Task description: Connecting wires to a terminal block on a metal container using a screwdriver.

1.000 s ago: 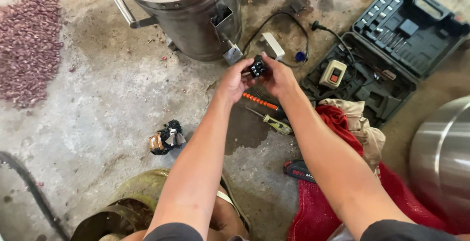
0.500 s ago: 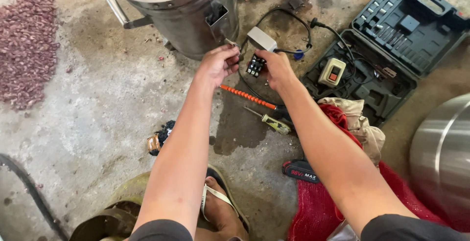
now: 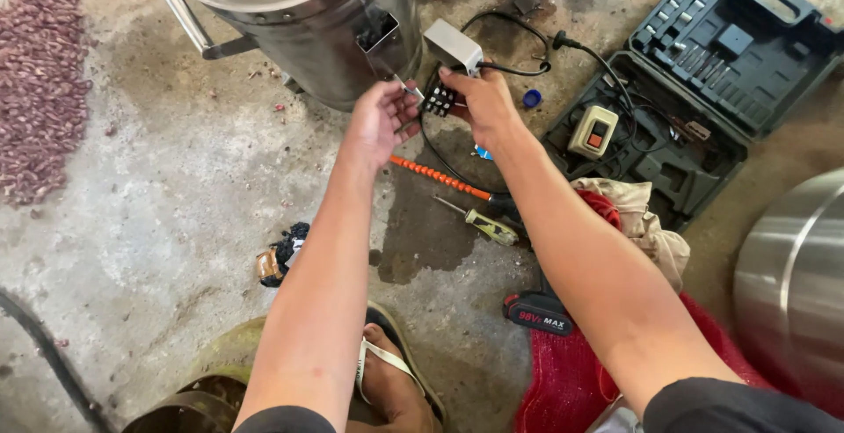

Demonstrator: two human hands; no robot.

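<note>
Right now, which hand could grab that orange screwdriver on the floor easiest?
Probably the left hand: its palm is open, and the orange screwdriver lies just below it. The right hand grips the black switch block.

The steel drum (image 3: 299, 20) is shiny silver. Just right of the drum sits a white box (image 3: 452, 46) with a black cable (image 3: 510, 68), and below that a black terminal block (image 3: 438, 99). Further right lies a small blue cap (image 3: 531, 98) and a dark grey tool case (image 3: 703, 72) holding a beige switch (image 3: 593, 130) with 1 red button. Left of the drum spreads a reddish-brown speckled heap (image 3: 40, 90). Below the drum lies an orange ribbed screwdriver (image 3: 440, 178) on mottled grey concrete (image 3: 158, 213).
</note>
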